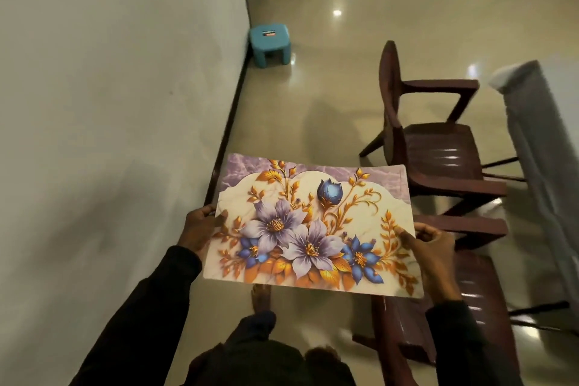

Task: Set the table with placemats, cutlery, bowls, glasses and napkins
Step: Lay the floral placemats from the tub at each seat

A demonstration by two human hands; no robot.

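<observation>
The left hand (pixel 200 229) and right hand (pixel 430 249) each pinched one side of a floral placemat (pixel 313 222), held level between them. This looked like the placemat step; next, it likely needed laying flat on the bench (pixel 539 135) to their right.

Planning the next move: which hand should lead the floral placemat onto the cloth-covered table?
Probably the right hand: it grips the placemat edge nearest the table; left hand holds the far side.

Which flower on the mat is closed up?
The blue bud at the top middle of the mat; the purple and blue flowers below it are all open.
</observation>
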